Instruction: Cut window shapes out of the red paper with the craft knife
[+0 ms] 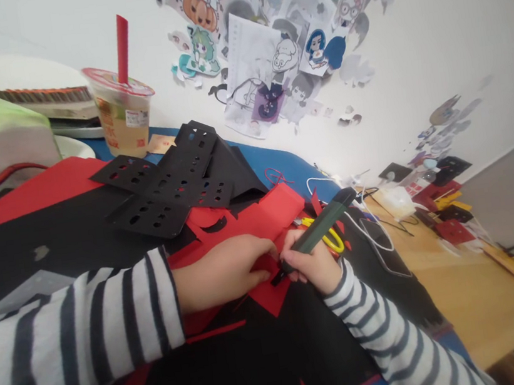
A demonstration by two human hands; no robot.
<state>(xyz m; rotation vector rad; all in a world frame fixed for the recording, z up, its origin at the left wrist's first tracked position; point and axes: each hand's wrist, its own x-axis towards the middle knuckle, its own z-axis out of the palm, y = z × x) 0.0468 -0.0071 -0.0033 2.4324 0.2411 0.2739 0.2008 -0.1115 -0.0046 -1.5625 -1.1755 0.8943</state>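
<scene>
The left hand [222,271], in a striped sleeve, lay flat with fingers pressed on a red paper sheet [261,223] atop the black mat. The right hand [311,265] was closed around a dark green craft knife [318,228], its tip touching the red paper beside the left fingers. Yellow-handled scissors [334,240] lay just beyond. Farther off lay 1 stack of perforated black card pieces [166,188], then a sealed plastic drink cup with red straw [123,112].

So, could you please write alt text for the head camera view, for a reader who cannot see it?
The right hand grips a dark green craft knife, tip on a piece of red paper that the left hand presses flat. Black punched sheets lie behind, beside a drink cup with a red straw; cartoon cut-outs cover the wall.
</scene>
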